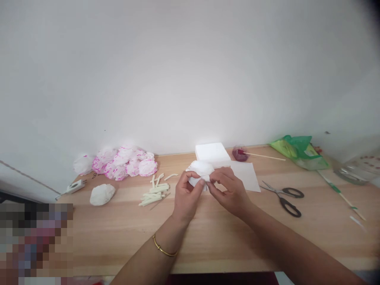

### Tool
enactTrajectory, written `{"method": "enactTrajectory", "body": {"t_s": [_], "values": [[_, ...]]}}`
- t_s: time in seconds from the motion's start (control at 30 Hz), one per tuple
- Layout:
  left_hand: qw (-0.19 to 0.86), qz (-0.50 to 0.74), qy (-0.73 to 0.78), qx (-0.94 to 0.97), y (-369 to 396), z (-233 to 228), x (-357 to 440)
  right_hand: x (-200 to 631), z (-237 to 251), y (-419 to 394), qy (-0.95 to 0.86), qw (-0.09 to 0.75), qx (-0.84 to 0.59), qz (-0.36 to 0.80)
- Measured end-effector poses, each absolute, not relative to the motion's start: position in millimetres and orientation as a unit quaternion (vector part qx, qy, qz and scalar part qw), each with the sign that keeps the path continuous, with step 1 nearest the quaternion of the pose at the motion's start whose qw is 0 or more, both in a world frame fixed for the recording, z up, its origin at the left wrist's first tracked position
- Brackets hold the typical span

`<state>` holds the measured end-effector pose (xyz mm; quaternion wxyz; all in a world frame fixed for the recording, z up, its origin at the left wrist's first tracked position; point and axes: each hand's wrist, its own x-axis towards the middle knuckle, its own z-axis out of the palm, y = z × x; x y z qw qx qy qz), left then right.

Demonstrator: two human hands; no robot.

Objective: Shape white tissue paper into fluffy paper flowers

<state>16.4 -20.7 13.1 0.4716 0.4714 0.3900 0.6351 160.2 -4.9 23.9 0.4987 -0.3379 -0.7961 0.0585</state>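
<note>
Where the two forearms come in from six o'clock, a thin gold bangle (pixel 164 248) circles the left wrist, and both hands meet over the middle of the pale wooden tabletop (pixel 124 233). The left hand (pixel 186 196) and the right hand (pixel 229 191) are each pinched shut on the same crumpled white tissue-paper puff (pixel 200 170), which is held just above the tabletop; the puff sits at about one o'clock from the left hand and eleven o'clock from the right, its gathered lower edge caught between the fingertips. It looks very light, soft and easily torn, so I judge it best held gently at that bunched base rather than by the loose frills.

At nine o'clock from the hands lies a heap of short cream paper strips (pixel 154 192), and further that way a plain white paper ball (pixel 102 194). At three o'clock, dark-handled steel scissors (pixel 284 197) lie flat, well apart. Beyond the puff a flat white paper sheet (pixel 246 175) touches a white stack of tissue squares (pixel 212 153). At ten o'clock, against the wall, is a cluster of pink-edged white paper flowers (pixel 124 163); at two o'clock, a green plastic bag (pixel 298 151)
</note>
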Motion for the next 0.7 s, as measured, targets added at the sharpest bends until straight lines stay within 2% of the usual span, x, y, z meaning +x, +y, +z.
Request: {"method": "enactTrajectory", "body": {"t_s": [0.1,0.27,0.5,0.7], "values": [[0.456,0.628,0.413,0.477,-21.2,13.9,16.5,159.7,24.8,-6.4,-0.806,0.498,-0.317,0.043],[0.356,0.619,0.465,0.523,-19.1,10.6,11.8,157.0,25.0,-7.7,-0.824,0.489,-0.287,0.020],[0.570,0.635,0.344,0.391,-20.4,15.6,17.2,157.5,25.1,-6.1,-0.820,0.494,-0.290,0.010],[0.569,0.639,0.333,0.396,-21.5,18.8,16.4,160.0,21.8,-3.6,-0.811,0.502,-0.301,0.005]]}}
